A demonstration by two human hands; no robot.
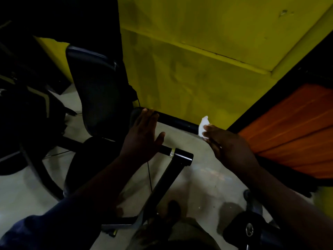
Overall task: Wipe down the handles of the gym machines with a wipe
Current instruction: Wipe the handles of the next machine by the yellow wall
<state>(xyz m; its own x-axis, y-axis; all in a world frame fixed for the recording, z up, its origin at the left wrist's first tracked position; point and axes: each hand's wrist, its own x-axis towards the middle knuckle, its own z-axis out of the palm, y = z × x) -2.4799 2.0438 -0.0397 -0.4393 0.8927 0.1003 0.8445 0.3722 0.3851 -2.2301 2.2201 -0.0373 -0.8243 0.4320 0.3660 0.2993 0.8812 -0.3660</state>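
White and crumpled, the wipe (203, 125) is pinched at the fingertips of my right hand (229, 147), a little right of the centre of the frame, near the foot of the yellow wall (198, 78). My left hand (142, 135) is flat, with the fingers straight and spread, and it holds nothing. It lies over the inner part of the black handle (182, 156), and I cannot tell if it touches. The handle crosses the centre of the frame with its long axis from left to right. Its free end, with a silver ring (172, 152), shows just right of my left thumb. My left hand is nearer, but from the wipe this end lies down and to the left, near but apart. I judge the right hand must come that way and then rub along the bar.
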